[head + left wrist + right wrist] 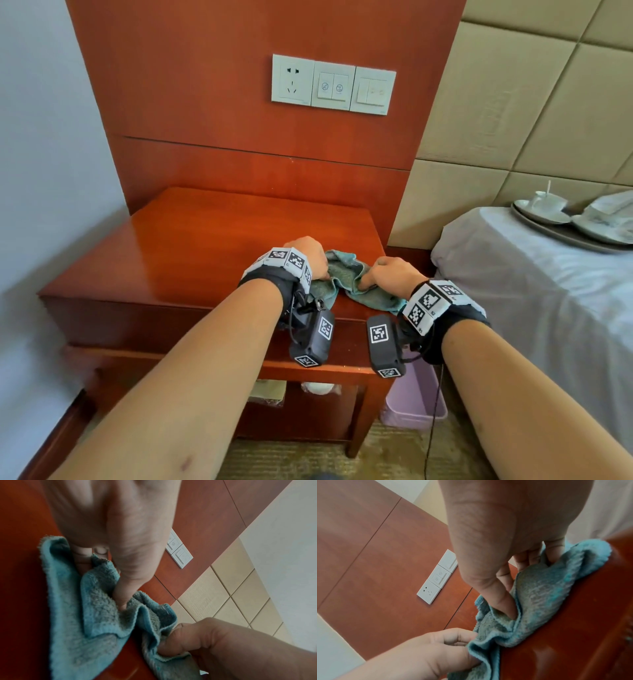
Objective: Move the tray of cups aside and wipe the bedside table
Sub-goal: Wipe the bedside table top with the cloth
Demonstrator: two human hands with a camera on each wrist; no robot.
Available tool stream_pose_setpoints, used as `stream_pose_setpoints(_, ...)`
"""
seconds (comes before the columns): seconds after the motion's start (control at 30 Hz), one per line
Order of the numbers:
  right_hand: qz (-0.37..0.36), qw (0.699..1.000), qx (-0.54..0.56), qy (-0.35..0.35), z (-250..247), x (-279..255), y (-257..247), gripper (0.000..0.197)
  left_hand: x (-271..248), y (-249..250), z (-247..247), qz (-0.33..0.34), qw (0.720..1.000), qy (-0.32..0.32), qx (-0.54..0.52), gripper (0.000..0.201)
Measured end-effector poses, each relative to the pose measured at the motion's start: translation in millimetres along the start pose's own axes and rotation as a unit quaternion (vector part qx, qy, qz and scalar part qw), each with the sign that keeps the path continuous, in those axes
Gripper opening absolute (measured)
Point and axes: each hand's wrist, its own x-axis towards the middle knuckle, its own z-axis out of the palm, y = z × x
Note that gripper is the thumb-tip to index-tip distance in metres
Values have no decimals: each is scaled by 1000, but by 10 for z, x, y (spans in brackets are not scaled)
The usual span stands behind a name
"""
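A crumpled teal cloth point(346, 277) lies at the front right corner of the reddish wooden bedside table point(212, 236). My left hand point(310, 255) pinches the cloth's left part, thumb and fingers pressed into the folds of the cloth point(96, 609). My right hand point(390, 275) pinches the right part of the cloth point(544, 595) the same way, thumb tucked into a fold. The tray of cups point(561, 236) sits on the bed at the far right, holding white cups and saucers.
The bed point(534, 291) with a pale sheet stands right of the table, under a padded headboard. A socket and switch panel point(334, 84) is on the wooden wall panel behind. A lilac bin point(416, 401) stands on the floor by the table leg.
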Motion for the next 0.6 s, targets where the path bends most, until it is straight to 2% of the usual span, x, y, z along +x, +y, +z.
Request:
stream_pose_setpoints(0.07, 7, 1000, -20, -6, 3, -66, -18, 28, -58, -41, 24, 8, 1000, -1, -22, 36)
stream_pose_setpoints(0.17, 19, 998, -49, -23, 7, -221, -58, 41, -176, -104, 47, 20, 998, -10, -52, 35)
stream_pose_setpoints(0.33, 9, 995, -90, -39, 142, -504, -240, 39, -417, -290, -5, 32, 998, -17, -53, 37)
stream_pose_setpoints(0.5, -43, 994, -89, -49, 553, -665, -772, 41, -621, -855, -189, -15, 999, 3, -33, 33)
stream_pose_setpoints(0.6, -104, 988, -96, -68, 905, -758, -1251, 30, -769, -1368, -374, -68, 997, 33, -34, 30)
